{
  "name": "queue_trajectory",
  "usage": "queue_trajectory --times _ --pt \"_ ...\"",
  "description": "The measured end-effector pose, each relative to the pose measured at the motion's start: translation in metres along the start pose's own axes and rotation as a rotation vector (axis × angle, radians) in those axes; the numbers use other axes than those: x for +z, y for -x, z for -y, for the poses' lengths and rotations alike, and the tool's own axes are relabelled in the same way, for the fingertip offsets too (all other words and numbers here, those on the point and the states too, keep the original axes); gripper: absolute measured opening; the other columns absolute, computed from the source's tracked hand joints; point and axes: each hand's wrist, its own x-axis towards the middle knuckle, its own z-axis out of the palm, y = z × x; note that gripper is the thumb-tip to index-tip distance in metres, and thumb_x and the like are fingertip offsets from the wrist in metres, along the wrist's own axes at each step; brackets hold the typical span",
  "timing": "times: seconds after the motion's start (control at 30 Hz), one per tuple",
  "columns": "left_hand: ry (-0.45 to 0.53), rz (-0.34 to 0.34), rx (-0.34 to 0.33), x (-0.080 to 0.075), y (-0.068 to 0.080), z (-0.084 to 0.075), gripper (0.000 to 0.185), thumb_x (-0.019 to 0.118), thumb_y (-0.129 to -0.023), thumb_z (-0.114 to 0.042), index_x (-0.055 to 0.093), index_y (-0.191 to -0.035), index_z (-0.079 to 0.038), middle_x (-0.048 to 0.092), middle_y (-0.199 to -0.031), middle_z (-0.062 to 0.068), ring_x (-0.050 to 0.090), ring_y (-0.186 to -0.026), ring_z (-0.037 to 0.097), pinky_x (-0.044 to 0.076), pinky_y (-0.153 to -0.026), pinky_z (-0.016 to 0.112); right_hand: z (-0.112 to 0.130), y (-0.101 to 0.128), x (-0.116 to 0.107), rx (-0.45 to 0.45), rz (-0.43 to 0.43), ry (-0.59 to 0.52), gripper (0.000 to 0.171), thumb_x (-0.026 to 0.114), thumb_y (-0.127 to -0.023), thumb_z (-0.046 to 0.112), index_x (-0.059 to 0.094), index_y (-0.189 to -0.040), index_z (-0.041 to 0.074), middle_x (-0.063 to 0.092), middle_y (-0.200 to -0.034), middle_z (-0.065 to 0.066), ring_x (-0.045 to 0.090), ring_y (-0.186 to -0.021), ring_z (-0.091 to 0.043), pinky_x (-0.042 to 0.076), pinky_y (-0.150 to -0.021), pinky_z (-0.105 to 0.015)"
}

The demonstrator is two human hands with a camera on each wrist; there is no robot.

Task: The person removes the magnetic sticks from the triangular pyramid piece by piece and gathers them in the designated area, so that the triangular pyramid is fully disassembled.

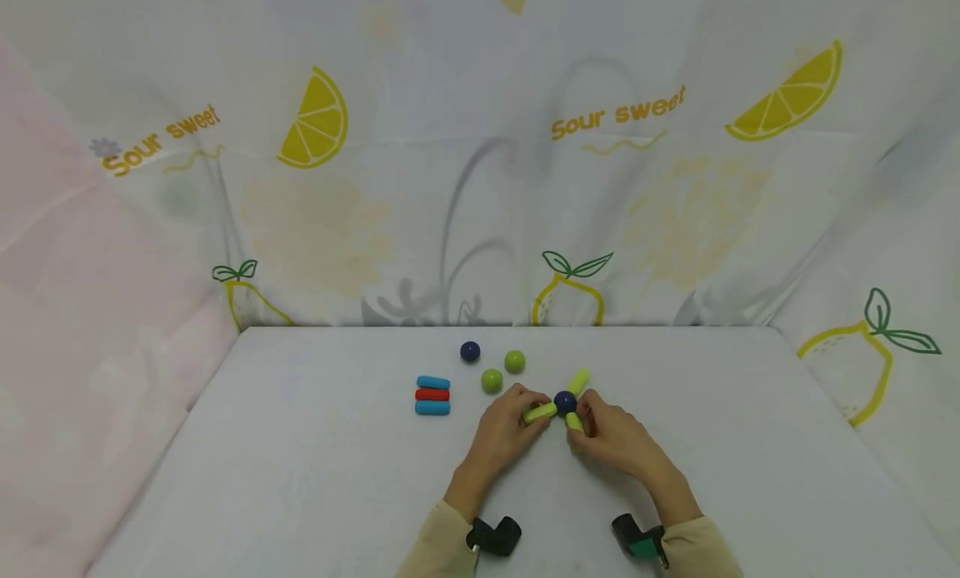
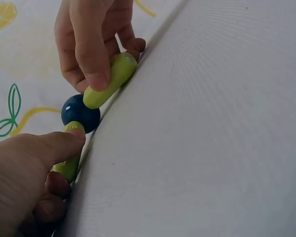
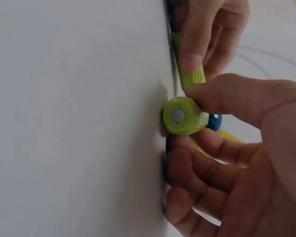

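Observation:
A dark blue ball sits between both hands, with yellow-green magnetic rods around it. My left hand pinches the left rod between thumb and fingers, its inner end at the ball. Thumb and fingers of my right hand grip the near rod; a silver disc shows in its outer end in the right wrist view. A third rod points away from the ball toward the back, touched by neither hand. In the left wrist view the ball meets both held rods.
Left of the hands lie two blue rods and a red rod stacked in a row. Behind them are two green balls and another dark blue ball. A printed cloth hangs behind the white table.

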Motion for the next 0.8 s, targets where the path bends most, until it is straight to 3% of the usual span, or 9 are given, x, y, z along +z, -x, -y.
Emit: queue_trajectory --times 0.17,0.33,0.63,0.8 --pt "-0.005 0.018 0.028 -0.001 0.0 0.002 0.023 0.073 -0.083 -0.024 0.07 -0.106 -0.022 0.061 -0.09 -0.005 0.045 -0.066 0.002 0.036 -0.058 0.015 -0.007 0.002 -0.012 -0.007 0.033 -0.024 0.018 0.065 -0.082 0.013 0.055 -0.098 0.009 0.053 -0.073 0.002 0.047 -0.063 -0.009 0.038 -0.055 -0.023" --pt "0.004 0.053 0.058 -0.004 0.0 0.005 0.023 0.072 -0.084 -0.026 0.07 -0.106 -0.023 0.062 -0.092 -0.007 0.046 -0.067 0.001 0.036 -0.058 0.014 -0.013 0.002 -0.017 -0.043 0.06 -0.001 0.015 0.064 -0.085 0.012 0.058 -0.099 0.009 0.052 -0.074 0.003 0.045 -0.064 -0.008 0.038 -0.056 -0.022" --pt "0.037 0.135 0.109 -0.008 0.001 0.007 0.021 0.071 -0.085 -0.026 0.069 -0.107 -0.024 0.063 -0.094 -0.007 0.043 -0.06 -0.002 0.037 -0.055 0.013 -0.014 -0.003 -0.008 -0.275 -0.047 -0.003 0.027 0.068 -0.087 0.019 0.053 -0.108 0.01 0.051 -0.079 0.005 0.046 -0.066 -0.002 0.041 -0.058 -0.02" --pt "0.057 0.165 0.122 -0.011 0.001 0.007 0.021 0.07 -0.085 -0.025 0.069 -0.106 -0.022 0.063 -0.092 -0.006 0.043 -0.06 -0.003 0.037 -0.055 0.013 -0.013 -0.005 -0.001 -0.279 -0.072 0.03 0.032 0.074 -0.082 0.02 0.056 -0.107 0.015 0.049 -0.082 0.004 0.044 -0.068 -0.005 0.04 -0.061 -0.019"
